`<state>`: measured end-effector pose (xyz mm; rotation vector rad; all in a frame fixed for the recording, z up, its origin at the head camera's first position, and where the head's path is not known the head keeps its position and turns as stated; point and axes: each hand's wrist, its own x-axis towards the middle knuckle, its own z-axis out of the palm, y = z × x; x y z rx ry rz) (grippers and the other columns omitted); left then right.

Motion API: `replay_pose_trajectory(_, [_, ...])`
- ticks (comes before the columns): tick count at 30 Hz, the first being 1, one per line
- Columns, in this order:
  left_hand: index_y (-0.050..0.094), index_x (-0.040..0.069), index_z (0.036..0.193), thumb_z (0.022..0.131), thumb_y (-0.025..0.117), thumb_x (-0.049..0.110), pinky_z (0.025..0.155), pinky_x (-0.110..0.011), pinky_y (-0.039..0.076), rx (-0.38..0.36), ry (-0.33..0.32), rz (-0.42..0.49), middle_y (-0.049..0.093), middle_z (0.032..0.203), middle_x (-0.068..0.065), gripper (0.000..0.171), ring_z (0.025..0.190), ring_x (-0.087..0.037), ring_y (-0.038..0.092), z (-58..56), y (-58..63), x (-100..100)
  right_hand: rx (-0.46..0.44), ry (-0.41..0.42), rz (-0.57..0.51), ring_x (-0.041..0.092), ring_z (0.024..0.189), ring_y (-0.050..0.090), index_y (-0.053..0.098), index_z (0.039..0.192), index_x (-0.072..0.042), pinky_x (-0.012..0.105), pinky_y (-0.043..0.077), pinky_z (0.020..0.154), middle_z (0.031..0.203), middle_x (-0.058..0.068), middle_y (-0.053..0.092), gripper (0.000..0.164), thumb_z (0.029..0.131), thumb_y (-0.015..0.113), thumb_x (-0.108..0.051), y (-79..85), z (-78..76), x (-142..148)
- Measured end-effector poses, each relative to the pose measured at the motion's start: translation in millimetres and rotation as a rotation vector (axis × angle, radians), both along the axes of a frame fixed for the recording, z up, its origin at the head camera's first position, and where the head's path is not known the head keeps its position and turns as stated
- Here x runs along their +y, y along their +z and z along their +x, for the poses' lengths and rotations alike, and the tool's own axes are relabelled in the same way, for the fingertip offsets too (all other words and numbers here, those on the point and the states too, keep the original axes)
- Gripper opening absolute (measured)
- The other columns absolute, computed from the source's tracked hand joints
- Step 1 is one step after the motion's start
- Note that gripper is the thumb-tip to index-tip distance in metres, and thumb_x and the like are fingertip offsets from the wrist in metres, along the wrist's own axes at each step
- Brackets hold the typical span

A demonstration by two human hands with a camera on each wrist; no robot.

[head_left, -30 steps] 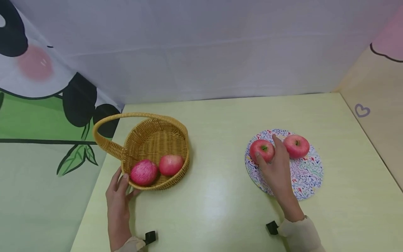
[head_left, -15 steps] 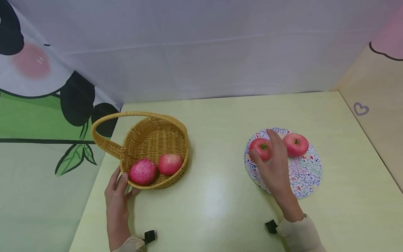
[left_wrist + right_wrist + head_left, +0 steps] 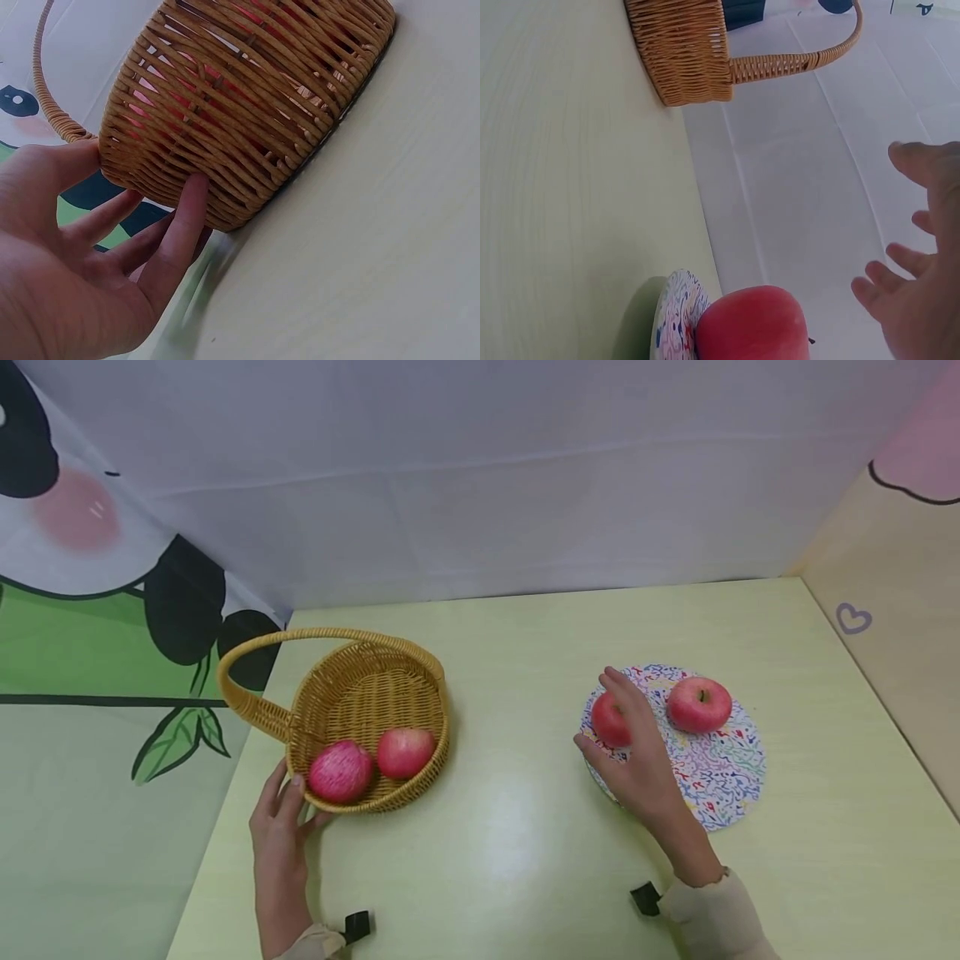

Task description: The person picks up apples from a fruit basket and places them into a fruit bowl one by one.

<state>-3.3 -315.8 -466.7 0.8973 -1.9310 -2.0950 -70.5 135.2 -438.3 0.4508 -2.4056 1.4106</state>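
My left hand (image 3: 279, 839) touches the outer wall of a wicker basket (image 3: 367, 693) at its near left. In the left wrist view my spread fingers and thumb (image 3: 193, 196) rest against the weave, one fingertip at the rim. Two pinkish-red apples lie inside, a streaked one (image 3: 341, 772) and a smoother one (image 3: 406, 752). My right hand (image 3: 641, 768) hovers over a patterned round plate (image 3: 720, 785), fingers spread and holding nothing. It partly hides a red apple (image 3: 610, 720) on that plate. Another red apple (image 3: 699, 705) sits to its right.
The basket handle (image 3: 330, 633) arches up at the left. A pale yellow table (image 3: 510, 693) runs between basket and plate. Behind it hangs a grey-white cloth (image 3: 480, 510). A black strap piece (image 3: 357, 927) shows at my left wrist and another (image 3: 646, 899) at my right.
My right hand has opened from around the left apple on the plate and shifted left, fingers now spread. That apple stays on the plate. My left hand and the basket have stayed in place.
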Motion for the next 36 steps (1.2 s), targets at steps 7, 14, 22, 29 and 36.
replay_pose_trajectory(7, [0.041,0.032,0.161,0.107,0.058,0.036,0.074,-0.022,0.062,0.006,-0.005,-0.002,0.038,0.168,-0.002,0.056,0.128,-0.008,0.054,0.1,-1.3,-0.7,0.019,0.178,0.033,0.028,0.158,0.03,0.039,0.16,-0.014,0.033,0.039,0.122,0.17,0.008,0.033,0.09,0.083,0.085,-0.008,3.0,-0.8,-10.4])
replay_pose_trajectory(14, [0.042,0.033,0.16,0.107,0.058,0.037,0.074,-0.022,0.062,-0.004,-0.003,-0.01,0.04,0.166,-0.003,0.056,0.125,-0.006,0.056,-0.8,-1.4,-0.3,0.043,0.333,0.064,0.027,0.157,0.033,0.041,0.159,-0.013,0.046,0.041,0.122,0.169,0.009,0.036,0.086,0.085,0.084,-0.011,12.1,-2.3,-24.8])
replay_pose_trajectory(22, [0.041,0.033,0.16,0.107,0.058,0.038,0.074,-0.022,0.062,-0.002,-0.009,-0.002,0.038,0.167,-0.002,0.056,0.128,-0.008,0.054,-0.6,-2.9,-1.2,0.093,0.466,0.146,0.026,0.156,0.033,0.04,0.16,-0.014,0.051,0.044,0.118,0.168,0.009,0.035,0.084,0.088,0.084,-0.02,24.9,-4.8,-44.5])
replay_pose_trajectory(29, [0.04,0.034,0.161,0.108,0.057,0.037,0.075,-0.021,0.062,-0.004,-0.013,0.006,0.037,0.168,-0.001,0.056,0.135,-0.01,0.051,-0.7,-3.2,-2.4,0.231,0.506,0.219,0.026,0.153,0.038,0.041,0.159,-0.013,0.044,0.047,0.117,0.167,0.009,0.036,0.079,0.092,0.081,-0.024,32.4,-7.8,-66.7])
replay_pose_trajectory(36, [0.041,0.034,0.16,0.108,0.057,0.037,0.075,-0.022,0.062,0.0,-0.008,0.009,0.038,0.168,-0.001,0.055,0.133,-0.009,0.052,0.1,-3.4,-2.2,0.32,0.555,0.275,0.029,0.15,0.042,0.043,0.156,-0.009,0.042,0.049,0.116,0.164,0.013,0.04,0.076,0.093,0.08,-0.025,38.0,-11.3,-89.6])
